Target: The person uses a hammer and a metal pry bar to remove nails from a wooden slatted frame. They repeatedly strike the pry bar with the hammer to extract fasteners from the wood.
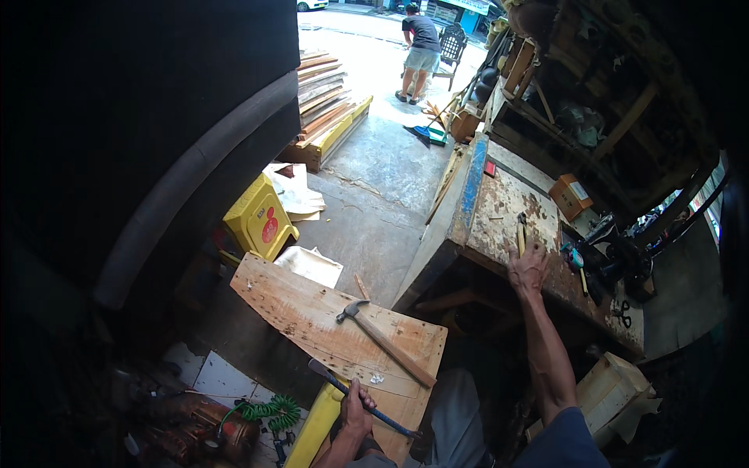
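My left hand is closed round the middle of a dark blue pry bar, held slantwise over a wooden board. That curved, nail-holed board lies in front of me. A claw hammer with a wooden handle rests across it, its head toward the far side. On the workbench at the right, my right hand reaches forward with its fingers on the handle of a tool with a yellowish handle and dark metal head. The fingertips are partly hidden, but they appear to grip that handle.
The worn workbench carries a cardboard box, scissors and dark clutter. A yellow plastic stool stands left, below stacked planks. A green coiled hose lies lower left. Farther off, a person bends beside a chair.
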Motion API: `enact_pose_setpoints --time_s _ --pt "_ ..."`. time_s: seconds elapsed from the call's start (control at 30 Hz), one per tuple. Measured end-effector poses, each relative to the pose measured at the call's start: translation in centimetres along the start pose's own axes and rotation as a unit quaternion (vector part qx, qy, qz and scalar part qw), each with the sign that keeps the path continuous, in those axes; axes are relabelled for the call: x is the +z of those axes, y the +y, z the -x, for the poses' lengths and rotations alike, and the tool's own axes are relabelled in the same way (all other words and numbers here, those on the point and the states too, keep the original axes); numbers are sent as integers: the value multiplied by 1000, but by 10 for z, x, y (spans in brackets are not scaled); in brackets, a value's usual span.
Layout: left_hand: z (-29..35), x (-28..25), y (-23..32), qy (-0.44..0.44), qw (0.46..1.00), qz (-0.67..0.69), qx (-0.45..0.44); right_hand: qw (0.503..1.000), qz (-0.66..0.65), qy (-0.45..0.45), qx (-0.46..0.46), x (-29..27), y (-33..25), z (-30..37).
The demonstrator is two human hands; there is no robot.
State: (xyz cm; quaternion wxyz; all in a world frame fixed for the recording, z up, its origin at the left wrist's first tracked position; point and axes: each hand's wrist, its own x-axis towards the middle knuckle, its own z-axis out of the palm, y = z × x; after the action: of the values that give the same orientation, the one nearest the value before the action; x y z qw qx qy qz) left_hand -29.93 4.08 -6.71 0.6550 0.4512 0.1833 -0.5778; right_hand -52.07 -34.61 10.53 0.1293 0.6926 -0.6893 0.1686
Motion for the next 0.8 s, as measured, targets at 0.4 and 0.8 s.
enact_pose_setpoints --time_s 0.4,0.8 --pt "44 43 86 -56 986 -21 153 998 63 0 -13 24 13 5" --pt "-15 23 246 -15 799 -217 561 889 -109 -405 -186 53 -138 277"
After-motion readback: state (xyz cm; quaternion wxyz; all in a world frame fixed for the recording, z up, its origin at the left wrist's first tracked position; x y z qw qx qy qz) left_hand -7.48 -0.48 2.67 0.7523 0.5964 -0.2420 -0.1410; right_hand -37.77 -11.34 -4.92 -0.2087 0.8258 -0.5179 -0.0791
